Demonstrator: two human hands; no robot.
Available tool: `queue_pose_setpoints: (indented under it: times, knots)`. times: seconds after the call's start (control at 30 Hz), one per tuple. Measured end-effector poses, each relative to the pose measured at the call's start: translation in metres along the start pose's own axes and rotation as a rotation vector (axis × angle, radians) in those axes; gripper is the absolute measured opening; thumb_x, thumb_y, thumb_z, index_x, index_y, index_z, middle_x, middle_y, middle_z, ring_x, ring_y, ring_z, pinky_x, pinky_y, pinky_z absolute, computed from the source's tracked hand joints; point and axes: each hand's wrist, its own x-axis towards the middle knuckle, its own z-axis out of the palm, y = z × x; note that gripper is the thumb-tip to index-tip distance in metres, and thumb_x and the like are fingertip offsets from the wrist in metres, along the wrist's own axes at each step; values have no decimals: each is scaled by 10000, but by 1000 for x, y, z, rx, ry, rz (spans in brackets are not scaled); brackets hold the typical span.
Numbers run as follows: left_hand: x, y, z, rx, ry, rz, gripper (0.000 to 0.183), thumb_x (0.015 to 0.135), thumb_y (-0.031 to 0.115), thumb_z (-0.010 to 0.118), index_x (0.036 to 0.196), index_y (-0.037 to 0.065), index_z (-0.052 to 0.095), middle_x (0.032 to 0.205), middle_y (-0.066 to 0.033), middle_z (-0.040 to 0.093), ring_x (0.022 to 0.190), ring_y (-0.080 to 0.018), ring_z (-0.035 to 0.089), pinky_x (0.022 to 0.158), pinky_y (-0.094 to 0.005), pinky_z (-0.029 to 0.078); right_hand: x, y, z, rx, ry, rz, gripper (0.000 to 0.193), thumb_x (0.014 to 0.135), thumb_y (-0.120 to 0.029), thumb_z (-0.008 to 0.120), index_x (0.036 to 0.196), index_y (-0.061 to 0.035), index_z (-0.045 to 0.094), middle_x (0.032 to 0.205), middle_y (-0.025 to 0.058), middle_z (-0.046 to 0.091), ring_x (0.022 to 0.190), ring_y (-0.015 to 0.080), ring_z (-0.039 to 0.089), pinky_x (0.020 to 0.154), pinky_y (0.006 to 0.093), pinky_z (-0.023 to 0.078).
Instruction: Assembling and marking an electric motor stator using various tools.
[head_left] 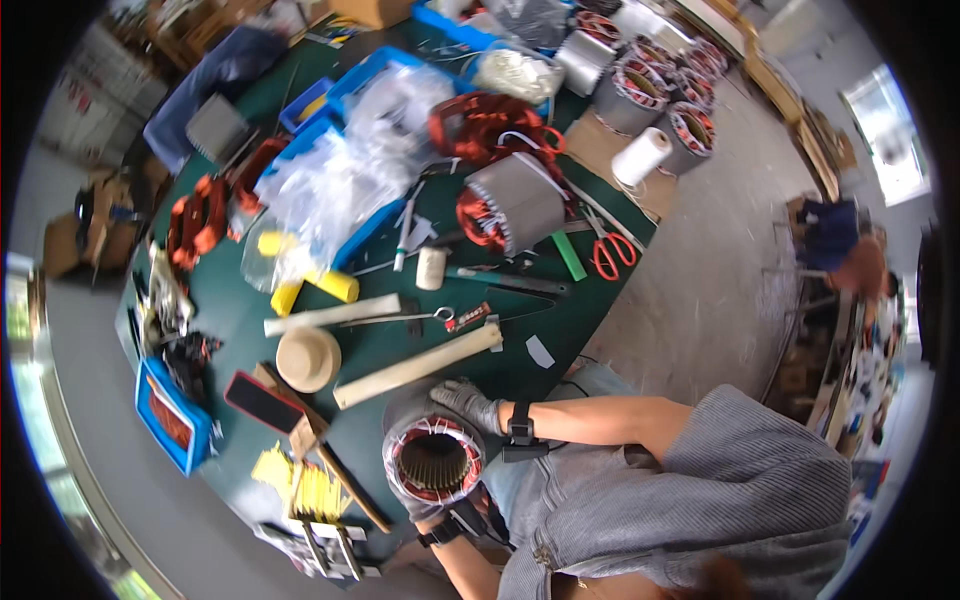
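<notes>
A motor stator (400, 408), a grey cylinder, lies tilted on its side at the table's near edge. Its open end shows a slotted bore and a ring of red windings laced with white cord. Both my hands wear grey gloves. My right hand (466, 405) rests over its far right side, fingers curved around the casing. My left hand (412, 503) grips it from the near left, fingers partly hidden by the stator. A pale round block (308, 359), a long cream strip (418, 366) and a wooden-handled hammer (340, 470) lie close by.
On the green table (235, 330) stand another stator (520, 200), red-handled scissors (612, 250), a white cord spool (431, 268), a phone (263, 402) and yellow strips (318, 490). Blue bins (375, 230) hold plastic bags. Several more stators (632, 97) stand at the far right.
</notes>
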Motion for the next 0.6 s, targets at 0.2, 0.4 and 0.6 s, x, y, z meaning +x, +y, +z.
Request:
queue_pose_setpoints:
  times: [0.2,0.4,0.6]
  knots:
    - [-11,-9,27,48,-89,-142,571,916,462,280,1280,51,440,1289,-137,472,1170,-288,450,1020,-412,327,-16,-38,-52,889,14,385,207,853,-227,507,981,-80,575,967,129,559,941,265,554,789,339,453]
    - [-34,-14,63,39,-72,-280,569,917,460,283,1280,52,439,1288,-136,474,1169,-285,451,1018,-408,329,-76,-12,-107,107,257,-301,238,836,-152,514,1061,-81,539,994,148,559,944,311,551,802,370,446]
    - [-19,-50,167,43,-99,-356,567,917,459,285,1281,53,439,1287,-135,476,1167,-282,453,1016,-405,331,-167,-8,-219,105,533,-335,266,800,-146,517,1045,-43,508,1001,136,523,935,285,517,822,349,421]
